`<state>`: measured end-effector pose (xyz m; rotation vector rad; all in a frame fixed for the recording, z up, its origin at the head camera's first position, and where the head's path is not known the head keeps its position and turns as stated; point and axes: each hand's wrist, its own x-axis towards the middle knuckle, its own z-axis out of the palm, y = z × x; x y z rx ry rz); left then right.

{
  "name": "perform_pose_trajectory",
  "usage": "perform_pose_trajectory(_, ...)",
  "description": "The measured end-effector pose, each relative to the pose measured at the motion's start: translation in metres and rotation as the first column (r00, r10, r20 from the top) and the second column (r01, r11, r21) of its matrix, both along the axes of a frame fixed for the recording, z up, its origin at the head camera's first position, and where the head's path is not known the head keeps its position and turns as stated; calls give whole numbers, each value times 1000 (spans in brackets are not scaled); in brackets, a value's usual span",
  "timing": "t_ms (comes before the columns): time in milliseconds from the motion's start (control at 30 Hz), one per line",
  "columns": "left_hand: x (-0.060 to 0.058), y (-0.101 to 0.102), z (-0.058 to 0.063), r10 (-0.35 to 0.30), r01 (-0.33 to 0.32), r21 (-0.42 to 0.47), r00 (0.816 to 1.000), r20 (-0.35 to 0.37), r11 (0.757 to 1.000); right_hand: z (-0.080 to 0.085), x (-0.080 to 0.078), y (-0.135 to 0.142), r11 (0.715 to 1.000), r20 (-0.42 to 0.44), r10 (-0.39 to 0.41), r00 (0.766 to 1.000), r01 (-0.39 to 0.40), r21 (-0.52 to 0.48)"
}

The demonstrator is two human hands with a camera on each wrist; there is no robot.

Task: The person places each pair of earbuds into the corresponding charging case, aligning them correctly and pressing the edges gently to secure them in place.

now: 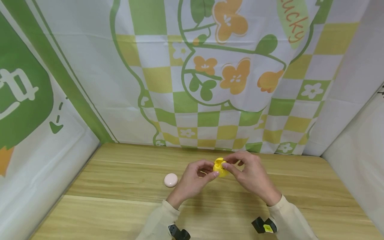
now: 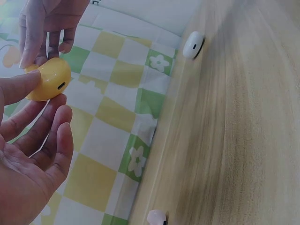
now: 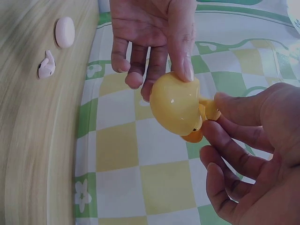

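A yellow earbud case (image 1: 220,170) with its lid flipped up is held above the table by my left hand (image 1: 194,176), thumb on one side and fingers on the other. My right hand (image 1: 253,173) pinches a yellow earbud (image 3: 212,111) between thumb and index finger, right at the case's opening. In the right wrist view the earbud overlaps the opening, and the case's far inside is hidden. A dark charging slot (image 2: 61,86) shows on the case's underside in the left wrist view.
A round pale pink case (image 1: 171,180) lies on the wooden table (image 1: 126,166) left of my left hand. Near it in the right wrist view is a pink earbud (image 3: 47,65). A white rounded thing with a dark slot (image 2: 192,45) sits by the table's back edge. A patterned curtain (image 1: 207,116) hangs behind.
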<state>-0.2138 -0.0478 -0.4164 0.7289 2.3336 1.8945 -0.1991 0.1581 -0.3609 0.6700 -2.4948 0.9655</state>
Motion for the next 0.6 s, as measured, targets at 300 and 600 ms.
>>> perform_pose_trajectory(300, 1, 2, -1, -14, 14, 6, 1000, 3, 1000, -5, -2, -2, 1000, -68, 25, 997, -26, -14)
perform_pose_trajectory(600, 0, 3, -2, -25, 25, -3, 1000, -5, 1000, -5, -4, -2, 997, -122, 71, 990, -74, -17)
